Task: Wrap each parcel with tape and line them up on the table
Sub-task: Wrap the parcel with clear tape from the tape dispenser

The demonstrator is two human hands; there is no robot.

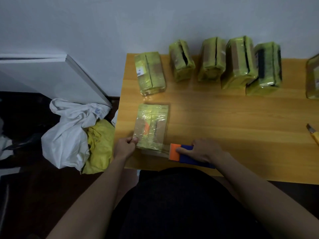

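Head view, looking down at a wooden table (224,126). Left of centre lies a flat parcel (151,125), brown card under glossy, crinkled clear tape with yellow-green showing through, its long axis running away from the person. The left hand (125,147) pinches the parcel's near left corner. The right hand (201,150), just right of the near edge, grips a blue and orange tape dispenser (186,154); a clear strip (155,150) stretches leftward from it across the parcel's near end, so the pull probably runs along that short edge. Across the upper right of the frame stand five wrapped yellow-green parcels (212,61) in a row by the wall, a sixth cut off at the right edge. White and yellow bags (69,133) slump at lower left.
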